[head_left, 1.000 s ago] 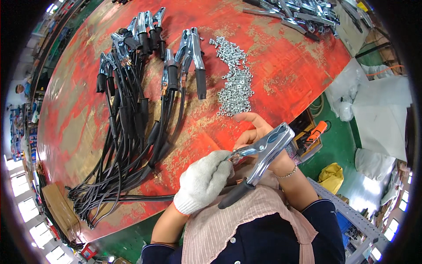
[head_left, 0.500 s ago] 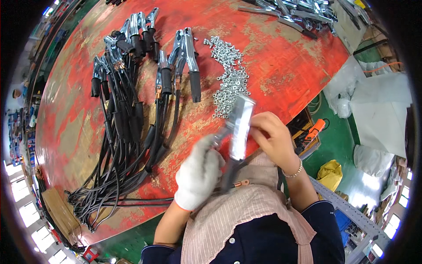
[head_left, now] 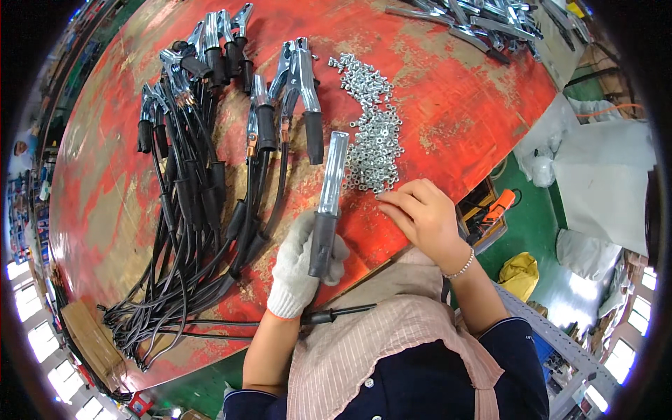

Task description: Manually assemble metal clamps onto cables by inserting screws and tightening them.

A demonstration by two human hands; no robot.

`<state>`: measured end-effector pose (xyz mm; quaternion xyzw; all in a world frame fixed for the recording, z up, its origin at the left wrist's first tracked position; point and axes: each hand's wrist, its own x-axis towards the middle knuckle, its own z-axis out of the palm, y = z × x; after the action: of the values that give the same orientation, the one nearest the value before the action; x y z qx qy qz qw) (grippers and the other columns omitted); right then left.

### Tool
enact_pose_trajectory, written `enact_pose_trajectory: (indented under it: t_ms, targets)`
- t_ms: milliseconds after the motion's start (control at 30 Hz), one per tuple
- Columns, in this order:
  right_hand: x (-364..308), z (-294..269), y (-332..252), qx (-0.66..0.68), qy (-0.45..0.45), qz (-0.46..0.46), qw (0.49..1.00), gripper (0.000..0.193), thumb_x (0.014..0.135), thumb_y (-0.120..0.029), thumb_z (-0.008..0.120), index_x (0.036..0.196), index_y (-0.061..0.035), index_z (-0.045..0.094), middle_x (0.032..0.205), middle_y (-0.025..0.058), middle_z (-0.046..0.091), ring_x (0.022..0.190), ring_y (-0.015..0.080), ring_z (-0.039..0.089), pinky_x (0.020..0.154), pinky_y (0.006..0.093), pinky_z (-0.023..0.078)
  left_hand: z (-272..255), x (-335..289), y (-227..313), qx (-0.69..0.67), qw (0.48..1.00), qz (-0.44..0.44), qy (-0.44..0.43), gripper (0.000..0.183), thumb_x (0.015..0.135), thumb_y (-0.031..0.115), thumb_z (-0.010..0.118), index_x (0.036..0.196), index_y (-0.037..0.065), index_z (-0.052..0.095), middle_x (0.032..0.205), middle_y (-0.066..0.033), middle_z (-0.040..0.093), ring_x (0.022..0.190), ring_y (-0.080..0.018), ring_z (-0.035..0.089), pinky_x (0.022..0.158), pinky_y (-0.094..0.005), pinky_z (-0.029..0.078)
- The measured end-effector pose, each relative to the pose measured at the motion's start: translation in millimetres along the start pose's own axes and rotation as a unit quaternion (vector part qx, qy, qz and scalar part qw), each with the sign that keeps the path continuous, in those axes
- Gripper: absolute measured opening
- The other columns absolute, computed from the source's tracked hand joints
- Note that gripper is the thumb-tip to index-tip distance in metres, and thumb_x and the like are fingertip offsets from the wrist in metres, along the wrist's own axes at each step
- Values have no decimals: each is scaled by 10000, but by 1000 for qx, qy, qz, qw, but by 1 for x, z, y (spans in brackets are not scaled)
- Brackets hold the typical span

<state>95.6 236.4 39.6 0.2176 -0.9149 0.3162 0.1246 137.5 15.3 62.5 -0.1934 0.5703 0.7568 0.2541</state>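
Observation:
My left hand (head_left: 297, 269), in a white knit glove, is closed around a metal spring clamp (head_left: 332, 175) with black grip sleeves. The clamp's shiny jaw end points away from me, over the table. My bare right hand (head_left: 427, 217) rests by the near edge of a pile of small metal nuts (head_left: 374, 150). Its fingers are stretched out, with the fingertips close to the nuts; nothing can be made out between them. Beyond the nuts lie small bolts (head_left: 360, 77). A black cable (head_left: 343, 311) runs beneath my left wrist toward my apron.
Finished-looking clamps on black cables (head_left: 203, 189) lie bundled on the left of the red, worn table (head_left: 448, 126). Two more cabled clamps (head_left: 301, 84) stand nearer the middle. Loose clamps (head_left: 483, 24) are heaped at the far right. An orange-handled tool (head_left: 498, 208) sits beside the table's right edge.
My right hand has moved from beside the clamp to the nut pile. The clamp in my left hand has shifted left, its black sleeve now facing up.

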Motion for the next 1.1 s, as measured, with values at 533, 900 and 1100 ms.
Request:
enact_pose_trajectory:
  t_ms: [533, 900, 1100]
  targets:
    - [9, 13, -26, 105, 6, -38, 994, 213, 625, -137, 819, 796, -127, 693, 726, 29, 575, 638, 208, 555, 552, 324, 452, 4, -1, 2, 99, 994, 50, 5, 344, 969, 136, 447, 1290, 16, 480, 747, -55, 617, 558, -107, 569, 517, -262, 487]
    - [25, 23, -47, 97, 6, -38, 995, 236, 654, -144, 831, 867, -132, 732, 745, 30, 601, 643, 212, 560, 557, 316, 452, 5, -4, 9, 165, 984, 63, 16, 355, 964, 149, 445, 1290, 15, 486, 725, -67, 636, 567, -115, 610, 516, -274, 509]
    - [24, 23, -47, 87, 9, -33, 996, 228, 654, -155, 836, 846, -110, 721, 727, 38, 585, 636, 223, 561, 553, 334, 457, 5, -4, 11, 169, 983, 65, 8, 356, 961, 144, 449, 1290, 13, 487, 731, -75, 639, 568, -121, 610, 521, -275, 511]
